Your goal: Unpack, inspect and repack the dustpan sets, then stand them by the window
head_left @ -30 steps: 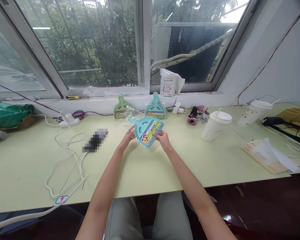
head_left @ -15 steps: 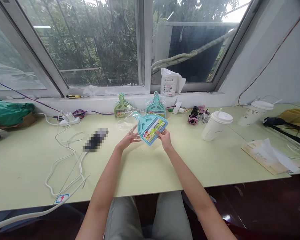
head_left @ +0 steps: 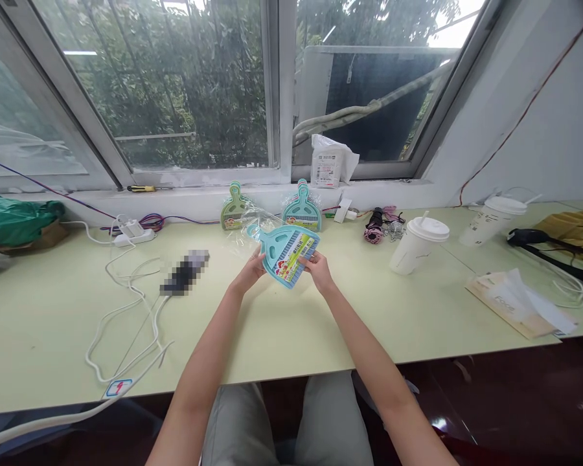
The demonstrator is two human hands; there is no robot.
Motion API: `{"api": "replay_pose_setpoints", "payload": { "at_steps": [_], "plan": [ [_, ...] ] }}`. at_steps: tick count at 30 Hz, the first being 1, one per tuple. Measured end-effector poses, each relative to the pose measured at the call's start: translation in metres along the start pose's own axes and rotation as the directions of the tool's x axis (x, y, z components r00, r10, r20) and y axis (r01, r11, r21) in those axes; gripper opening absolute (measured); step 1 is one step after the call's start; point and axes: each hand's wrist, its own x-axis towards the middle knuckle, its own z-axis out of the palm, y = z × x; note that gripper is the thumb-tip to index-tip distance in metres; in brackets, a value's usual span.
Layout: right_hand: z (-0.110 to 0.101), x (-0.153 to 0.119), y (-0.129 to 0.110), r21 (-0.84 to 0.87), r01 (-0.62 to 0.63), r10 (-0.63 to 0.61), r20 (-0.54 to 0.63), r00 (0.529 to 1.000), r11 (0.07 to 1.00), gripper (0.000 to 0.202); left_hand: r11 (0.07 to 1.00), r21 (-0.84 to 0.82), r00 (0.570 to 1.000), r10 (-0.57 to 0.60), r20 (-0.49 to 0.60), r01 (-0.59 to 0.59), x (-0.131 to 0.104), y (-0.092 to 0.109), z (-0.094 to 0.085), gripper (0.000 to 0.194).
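Observation:
A light blue mini dustpan and brush set [head_left: 278, 247] with a colourful printed label is held tilted above the table, its handle pointing up and left. Clear plastic wrap [head_left: 245, 236] bunches around the handle. At the set's left edge, my left hand [head_left: 252, 268] is closed on it. My right hand [head_left: 317, 268] pinches the bristle side on the right, thumb on the label. Behind, against the wall below the window, lean a stack of green dustpan sets [head_left: 234, 208] and a stack of blue dustpan sets [head_left: 302, 210].
White cups [head_left: 418, 244] with lids and a tissue pack [head_left: 508, 304] stand or lie to the right. Left are white cables [head_left: 107, 317], a power strip [head_left: 135, 237] and a green bag [head_left: 17, 217]. A folded umbrella [head_left: 374, 226] lies behind. A screwdriver [head_left: 140, 188] rests on the sill.
The dustpan set has shifted slightly left and down and turned a little. My left hand has closed in on its edge; its fingers were more spread before.

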Motion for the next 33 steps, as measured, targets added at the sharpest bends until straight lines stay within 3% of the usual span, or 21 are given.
{"api": "replay_pose_setpoints", "payload": {
  "at_steps": [3,6,10,12,16,18,21,27,33],
  "plan": [
    [0.001,0.000,0.000,0.057,-0.014,0.013,0.002,1.000,0.998,0.046,0.999,-0.047,1.000,-0.012,0.017,0.012,-0.003,0.005,-0.001,0.036],
    [-0.003,0.002,-0.006,0.041,-0.024,0.024,0.001,1.000,0.999,0.047,0.999,0.018,0.998,0.029,0.064,-0.030,-0.004,0.011,-0.003,0.040],
    [-0.011,0.004,-0.018,-0.073,0.000,-0.003,-0.030,1.000,0.997,0.050,0.986,0.109,0.991,0.134,-0.031,-0.130,-0.003,0.014,-0.005,0.038],
    [-0.014,0.004,-0.022,-0.106,-0.002,0.000,-0.014,1.000,0.994,0.050,0.986,0.106,0.989,0.137,-0.051,-0.131,-0.003,0.014,-0.006,0.041],
    [-0.016,0.003,-0.023,-0.127,-0.038,0.047,0.067,0.997,0.991,0.048,0.987,0.080,0.990,0.142,0.009,-0.143,-0.005,0.012,-0.005,0.056],
    [-0.013,0.002,-0.020,-0.109,-0.054,0.064,0.089,0.994,0.993,0.046,0.987,0.097,0.992,0.127,0.019,-0.129,-0.006,0.011,-0.004,0.053],
    [-0.004,0.000,-0.011,-0.015,-0.056,0.056,0.026,0.998,0.998,0.044,0.992,0.109,0.997,0.063,0.035,-0.066,-0.005,0.005,0.001,0.042],
    [0.015,-0.007,0.013,0.154,0.009,0.028,-0.233,0.972,0.988,0.033,0.997,0.071,0.997,-0.031,0.067,0.026,0.001,-0.012,0.018,0.039],
    [0.013,-0.005,0.015,0.105,-0.047,0.069,-0.222,0.973,0.993,0.034,0.995,0.104,0.999,-0.014,0.050,0.009,0.002,-0.023,0.023,0.048]
  ]
}}
